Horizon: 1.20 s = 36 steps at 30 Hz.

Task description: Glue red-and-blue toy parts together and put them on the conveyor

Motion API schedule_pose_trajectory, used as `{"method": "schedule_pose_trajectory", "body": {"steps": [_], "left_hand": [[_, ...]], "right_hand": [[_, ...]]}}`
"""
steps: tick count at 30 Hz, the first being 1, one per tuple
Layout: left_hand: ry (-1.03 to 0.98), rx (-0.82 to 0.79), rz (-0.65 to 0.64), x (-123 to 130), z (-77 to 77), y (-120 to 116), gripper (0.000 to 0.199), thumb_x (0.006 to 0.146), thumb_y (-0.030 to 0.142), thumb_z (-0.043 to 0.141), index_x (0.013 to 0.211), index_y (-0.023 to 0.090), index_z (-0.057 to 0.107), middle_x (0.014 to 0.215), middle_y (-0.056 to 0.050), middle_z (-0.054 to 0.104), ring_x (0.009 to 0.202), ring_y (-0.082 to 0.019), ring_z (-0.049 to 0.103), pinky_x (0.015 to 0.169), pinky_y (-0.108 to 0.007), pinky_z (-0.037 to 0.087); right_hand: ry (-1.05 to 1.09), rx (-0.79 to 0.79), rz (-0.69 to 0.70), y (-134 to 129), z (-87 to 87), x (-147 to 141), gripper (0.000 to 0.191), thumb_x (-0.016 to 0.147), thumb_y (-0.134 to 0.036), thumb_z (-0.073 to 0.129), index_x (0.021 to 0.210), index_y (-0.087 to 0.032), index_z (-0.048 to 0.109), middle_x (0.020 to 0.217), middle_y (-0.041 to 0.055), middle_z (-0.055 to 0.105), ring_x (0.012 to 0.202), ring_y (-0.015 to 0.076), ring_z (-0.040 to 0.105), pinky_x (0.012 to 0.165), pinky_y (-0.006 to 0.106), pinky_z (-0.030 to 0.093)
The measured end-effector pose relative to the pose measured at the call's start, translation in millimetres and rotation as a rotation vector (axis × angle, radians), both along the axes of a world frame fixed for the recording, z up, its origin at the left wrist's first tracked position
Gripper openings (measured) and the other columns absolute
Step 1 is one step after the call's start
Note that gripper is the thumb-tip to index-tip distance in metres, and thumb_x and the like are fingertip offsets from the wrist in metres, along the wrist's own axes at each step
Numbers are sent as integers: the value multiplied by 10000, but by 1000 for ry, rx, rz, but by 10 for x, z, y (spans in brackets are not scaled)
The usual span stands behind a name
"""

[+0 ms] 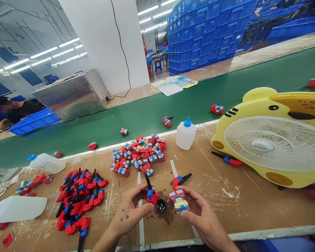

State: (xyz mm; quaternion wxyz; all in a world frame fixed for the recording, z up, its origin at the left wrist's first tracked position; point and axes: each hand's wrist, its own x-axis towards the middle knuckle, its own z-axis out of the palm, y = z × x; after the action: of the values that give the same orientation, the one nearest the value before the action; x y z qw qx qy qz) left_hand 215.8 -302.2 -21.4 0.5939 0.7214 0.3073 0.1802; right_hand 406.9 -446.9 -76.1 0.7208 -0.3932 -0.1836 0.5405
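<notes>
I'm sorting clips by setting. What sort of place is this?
Probably a toy factory's assembly line: a green conveyor belt has small red-and-blue toy parts spaced along it, heaps of similar parts lie on the bench, and blue crates stand stacked beyond.

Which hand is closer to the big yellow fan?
Right. The right hand is just left of the yellow fan; the left hand is farther off, left of the right hand.

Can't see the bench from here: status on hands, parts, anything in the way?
Left hand holding black-rodded part. Right hand holding red-and-white part, the two apart. Black cup between them; nothing plainly blocking.
</notes>
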Motion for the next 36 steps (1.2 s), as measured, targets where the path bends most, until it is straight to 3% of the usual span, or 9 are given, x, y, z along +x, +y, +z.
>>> {"method": "schedule_pose_trajectory", "body": {"steps": [2, 5, 10, 15, 20, 24, 28, 32, 36], "left_hand": [[-77, -146, 65, 13, -70, -45, 528, 780, 352, 793, 1251, 166, 642, 1196, -142, 708, 1078, -284, 672, 979, -402, 520], [-128, -191, 113, 61, -99, -91, 522, 736, 326, 834, 1209, 167, 684, 1183, -140, 719, 1068, -283, 679, 979, -403, 519], [-194, -278, 195, 163, -104, -114, 551, 726, 380, 833, 1212, 154, 704, 1164, -147, 733, 1086, -306, 682, 979, -424, 531], [-335, -301, 401, 408, -180, -231, 486, 792, 408, 772, 1194, 145, 701, 1177, -150, 729, 1110, -296, 679, 975, -371, 540], [-457, -145, 577, 782, -17, -156, 750, 671, 244, 832, 1346, 186, 510, 1228, -136, 676, 1093, -256, 678, 900, -296, 552], [-320, 131, 417, 1103, 258, 458, 535, 739, 225, 737, 1225, 168, 520, 1106, -80, 691, 972, -196, 681, 856, -268, 536], [186, 590, 205, 1615, 428, 1448, 551, 786, 308, 738, 1251, 146, 492, 1044, -52, 676, 945, -185, 645, 862, -284, 518], [429, 673, 73, 2283, 438, 2288, 455, 803, 321, 769, 1181, 146, 586, 1109, -68, 662, 1012, -224, 632, 917, -394, 515], [689, 653, -101, 2787, 287, 2659, 291, 945, 328, 628, 1180, 156, 617, 1184, -85, 640, 1023, -223, 648, 872, -427, 554]], "right_hand": [[-27, 13, -27, 77, -9, -56, 552, 662, -331, 904, 1161, -280, 675, 1156, 78, 749, 1053, 244, 685, 884, 326, 532], [-126, 3, -20, 161, -12, -103, 558, 680, -359, 886, 1180, -271, 656, 1168, 89, 745, 1086, 268, 679, 925, 364, 533], [-553, -62, -29, 217, -22, -84, 517, 729, -338, 833, 1201, -260, 636, 1216, 91, 701, 1160, 293, 637, 975, 388, 525], [-1146, 2, -186, 375, 62, -103, 464, 814, -272, 756, 1250, -268, 594, 1205, 90, 675, 1119, 289, 639, 950, 413, 541], [-1464, 296, -505, 826, 330, -212, 508, 878, -53, 566, 1358, -209, 508, 1123, 127, 651, 1052, 271, 616, 880, 432, 544], [-1439, 196, -533, 1174, 527, -58, 563, 896, -151, 618, 1423, -247, 446, 1227, 141, 602, 1155, 317, 569, 965, 513, 503], [-1372, 8, -422, 1194, 517, 236, 620, 900, -312, 655, 1459, -280, 388, 1376, 131, 528, 1275, 354, 496, 1061, 542, 429], [-1291, -87, -389, 1004, 359, 453, 534, 897, -386, 644, 1381, -299, 438, 1267, 111, 604, 1191, 358, 547, 1023, 552, 443], [-1243, -170, -428, 875, 241, 619, 531, 870, -452, 633, 1346, -303, 451, 1155, 109, 654, 1081, 369, 611, 989, 544, 473]]}}
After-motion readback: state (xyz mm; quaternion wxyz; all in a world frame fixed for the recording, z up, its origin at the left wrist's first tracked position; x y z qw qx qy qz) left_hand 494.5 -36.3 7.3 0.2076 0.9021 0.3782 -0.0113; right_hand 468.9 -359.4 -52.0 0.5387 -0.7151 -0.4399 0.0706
